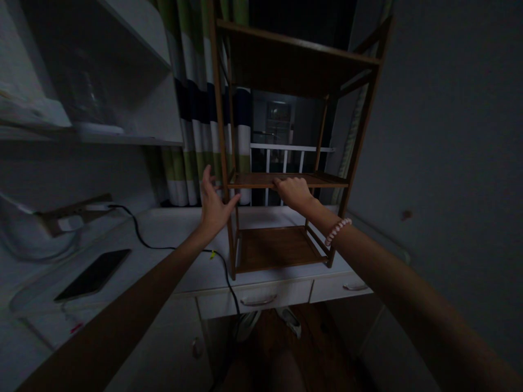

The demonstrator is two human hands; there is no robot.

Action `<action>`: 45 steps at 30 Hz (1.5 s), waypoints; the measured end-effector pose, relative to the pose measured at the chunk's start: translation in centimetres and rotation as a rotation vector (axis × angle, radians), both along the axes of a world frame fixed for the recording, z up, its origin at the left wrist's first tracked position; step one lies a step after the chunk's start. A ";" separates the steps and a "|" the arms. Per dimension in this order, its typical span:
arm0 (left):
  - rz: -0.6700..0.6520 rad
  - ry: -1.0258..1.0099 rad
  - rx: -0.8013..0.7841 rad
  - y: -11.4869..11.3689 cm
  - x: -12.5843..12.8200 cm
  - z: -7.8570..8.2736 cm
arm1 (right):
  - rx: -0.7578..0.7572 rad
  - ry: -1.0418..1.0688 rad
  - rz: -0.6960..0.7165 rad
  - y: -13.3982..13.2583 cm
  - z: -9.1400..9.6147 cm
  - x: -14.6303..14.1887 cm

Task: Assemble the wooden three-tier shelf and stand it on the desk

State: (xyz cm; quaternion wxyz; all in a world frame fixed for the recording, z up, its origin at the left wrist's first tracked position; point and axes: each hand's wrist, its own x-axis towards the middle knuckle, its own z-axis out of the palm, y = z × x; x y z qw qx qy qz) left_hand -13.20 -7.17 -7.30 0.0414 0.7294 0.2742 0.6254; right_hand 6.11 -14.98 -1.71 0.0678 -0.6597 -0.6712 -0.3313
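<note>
A flat black device [93, 275] lies lower left on a white worktop [163, 224]; at centre, the left hand [216, 209] spreads wide at the left front post [221, 125] of a brown wooden rack [281, 247] standing there, the right hand [295, 191] gripping its middle shelf [253, 180].

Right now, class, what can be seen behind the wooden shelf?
Behind the shelf are a striped curtain, a dark window and a white railing. Whatever its top board covers cannot be seen.

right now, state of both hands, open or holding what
Left hand: open, at the front left post; contact unclear.
Right hand: closed on the middle shelf's front edge.
</note>
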 end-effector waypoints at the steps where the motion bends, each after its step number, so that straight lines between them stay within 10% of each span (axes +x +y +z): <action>1: 0.048 0.035 0.045 -0.4 -0.4 0.2 | -0.001 0.000 -0.002 0.0 0.0 0.0; 8: 0.154 0.358 0.120 -1.0 -1.6 2.0 | -0.011 0.007 -0.013 0.1 -0.1 0.0; 35: 0.281 0.606 -0.004 -1.5 -0.1 4.0 | 0.116 0.015 0.014 0.4 -0.8 -0.1; 45: 0.247 0.375 0.062 0.4 1.8 3.4 | 0.095 0.029 0.052 0.4 -0.5 0.4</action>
